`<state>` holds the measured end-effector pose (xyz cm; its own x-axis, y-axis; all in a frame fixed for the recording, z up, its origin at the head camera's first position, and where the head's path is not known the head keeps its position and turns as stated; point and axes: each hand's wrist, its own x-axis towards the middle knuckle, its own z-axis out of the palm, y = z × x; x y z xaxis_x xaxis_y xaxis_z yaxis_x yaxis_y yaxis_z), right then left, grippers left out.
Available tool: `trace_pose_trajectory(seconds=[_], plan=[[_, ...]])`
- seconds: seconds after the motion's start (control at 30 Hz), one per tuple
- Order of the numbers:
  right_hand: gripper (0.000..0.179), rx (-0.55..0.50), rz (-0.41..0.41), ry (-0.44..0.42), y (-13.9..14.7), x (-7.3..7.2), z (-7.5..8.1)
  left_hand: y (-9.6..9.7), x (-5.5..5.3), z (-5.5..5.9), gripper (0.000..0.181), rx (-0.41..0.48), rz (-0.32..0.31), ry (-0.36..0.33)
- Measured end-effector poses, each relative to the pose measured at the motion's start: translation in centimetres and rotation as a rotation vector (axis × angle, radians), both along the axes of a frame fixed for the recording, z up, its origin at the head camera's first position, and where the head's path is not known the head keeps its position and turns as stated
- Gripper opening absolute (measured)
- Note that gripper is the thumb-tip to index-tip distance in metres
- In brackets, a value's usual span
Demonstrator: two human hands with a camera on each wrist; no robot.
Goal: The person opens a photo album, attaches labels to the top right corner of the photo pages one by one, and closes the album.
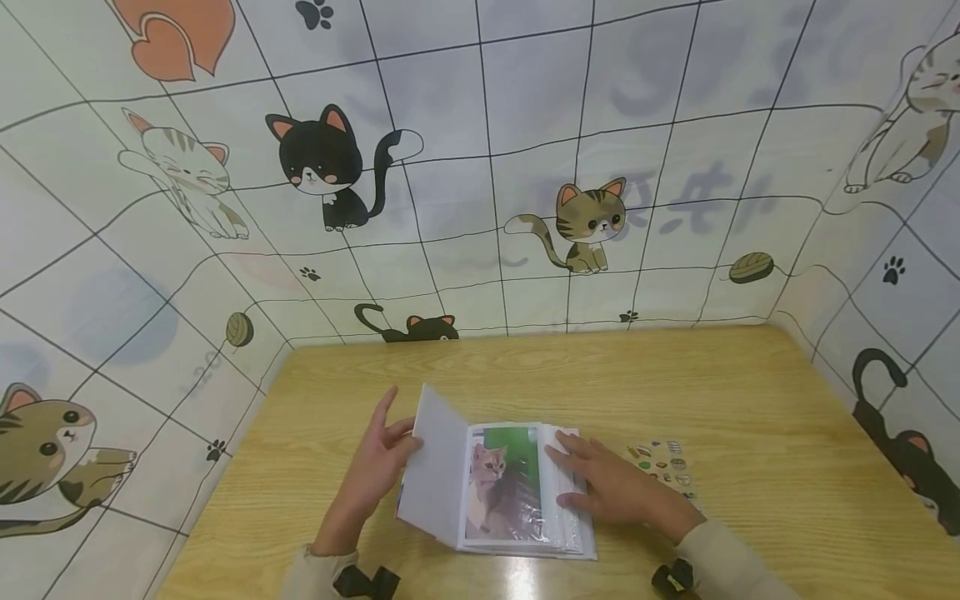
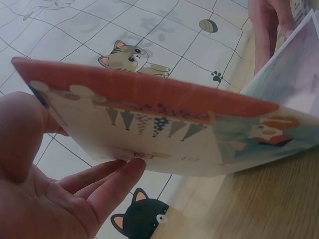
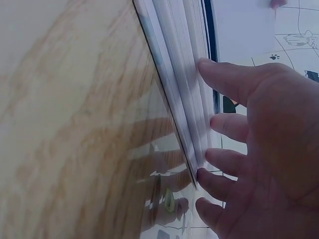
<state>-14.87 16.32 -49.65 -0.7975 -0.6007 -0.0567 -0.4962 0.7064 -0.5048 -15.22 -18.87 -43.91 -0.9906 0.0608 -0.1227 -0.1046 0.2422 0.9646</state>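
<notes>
White cover [image 1: 441, 479]: tilted up off the album [image 1: 551, 518]; free edge at the left grip, hinge right of it.
Left hand [image 1: 373, 467]: light pinch on the cover's free edge. Thumb looks to be on the inner side, fingertips on the outer face, one finger pointing up clear of it. Pressure: can't tell.
Right hand [image 1: 611, 483]: fingers spread, relaxed, tips resting at the outer margin of the pages [image 1: 567, 533]; no sign of a pinch.
Album position: on the table [image 1: 517, 371], between the hands; right of the left grip, left of the right palm.
Key relation: hinge runs roughly front to back, apparently along the album's long axis; left grip sits across the cover from it.
Nearer hand: left for the cover, right for the pages. Cat photo [image 1: 498, 487] lies just beside the right fingertips, past the hinge from the left grip.
Icon sheet [image 1: 677, 457]: on the table, beyond the right hand, partly hidden behind it.
Hidden: some left fingers, behind the cover from the head; left wrist view shows them against the printed outer face. Print blurred.
Unclear: glare on the photo sleeve; page count; whether right fingertips go between pages.
</notes>
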Motion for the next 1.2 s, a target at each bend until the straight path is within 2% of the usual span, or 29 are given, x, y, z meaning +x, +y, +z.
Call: trace_pose_trajectory(seconds=[0.27, 0.8, 1.2], plan=[[0.07, 0.016, 0.012, 0.0, 0.0, 0.0, 0.0, -1.2, 0.0, -0.4, 0.084, 0.007, 0.039, -0.004], [0.07, 0.013, 0.005, 0.008, -0.1, 0.1, -0.1, -3.4, 0.1, -1.6, 0.086, -0.127, 0.112, 0.003], [0.07, 0.01, -0.002, 0.008, -0.1, 0.1, -0.1, -4.4, 0.0, -2.4, 0.088, -0.208, 0.116, -0.005]])
